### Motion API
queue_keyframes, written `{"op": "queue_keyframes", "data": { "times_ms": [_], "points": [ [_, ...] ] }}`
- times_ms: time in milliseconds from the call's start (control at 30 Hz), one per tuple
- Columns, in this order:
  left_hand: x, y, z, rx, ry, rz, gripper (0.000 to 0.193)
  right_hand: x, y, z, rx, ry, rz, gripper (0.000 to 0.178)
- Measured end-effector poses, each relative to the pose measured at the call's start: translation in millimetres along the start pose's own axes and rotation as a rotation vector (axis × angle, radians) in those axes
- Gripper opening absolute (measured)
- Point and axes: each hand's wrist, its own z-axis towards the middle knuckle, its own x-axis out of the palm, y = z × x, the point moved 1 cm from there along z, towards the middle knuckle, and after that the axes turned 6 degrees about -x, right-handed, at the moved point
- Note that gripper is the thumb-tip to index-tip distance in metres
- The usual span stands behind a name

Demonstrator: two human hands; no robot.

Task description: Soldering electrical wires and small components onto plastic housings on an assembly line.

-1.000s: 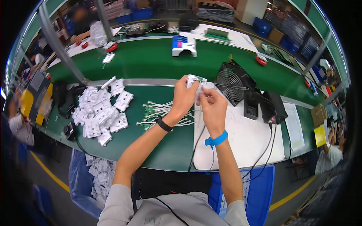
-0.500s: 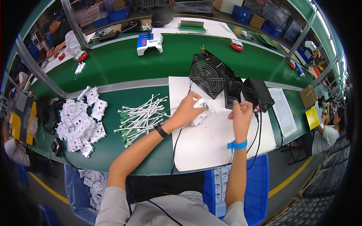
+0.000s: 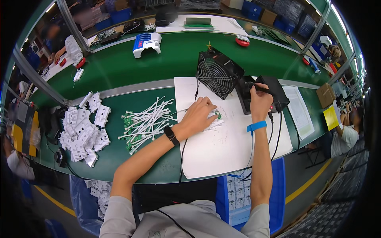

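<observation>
My left hand (image 3: 199, 115) presses a small white part with a green circuit board (image 3: 216, 117) flat onto the white paper sheet (image 3: 222, 150). A black watch is on that wrist. My right hand (image 3: 260, 101), with a blue wrist strap (image 3: 256, 126), is closed around the black handle of a soldering iron (image 3: 258, 89) resting at the black station (image 3: 274, 95). The two hands are apart, the right one further back and to the right.
A black fan (image 3: 217, 73) stands behind the paper. White wired parts (image 3: 149, 121) and white plastic housings (image 3: 85, 129) lie to the left on the green bench. A blue-and-white device (image 3: 147, 41) sits further back. Other people work at the left and right edges. A blue bin (image 3: 242, 198) is below the bench.
Both hands came down from holding the part in the air. The left hand laid it on the paper; the right hand moved right and took hold of the soldering iron.
</observation>
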Motion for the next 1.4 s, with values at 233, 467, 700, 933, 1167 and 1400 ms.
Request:
{"op": "queue_keyframes", "data": {
  "times_ms": [233,467,700,933,1167,1400],
  "points": [
    [1,-16,-19,0.048,-0.189,-0.016,0.048,8,-14,-16,0.008,-0.078,-0.033,0.016],
    [1,-17,-33,0.104,-0.212,0.007,0.062,21,-29,-16,-0.064,-0.145,0.051,0.022],
    [4,-17,-34,0.089,-0.209,0.005,0.050,17,-25,-17,-0.037,-0.206,0.100,0.017],
    [2,-12,-36,0.109,-0.173,0.065,0.047,-25,10,-22,-0.219,-0.435,0.219,0.009],
    [-4,-3,-44,0.189,-0.126,0.204,0.047,-24,26,-81,-0.011,-0.131,0.340,0.003],
    [-1,-2,-43,0.201,-0.131,0.229,0.044,-13,33,-97,0.110,-0.041,0.414,0.007]
  ]
}}
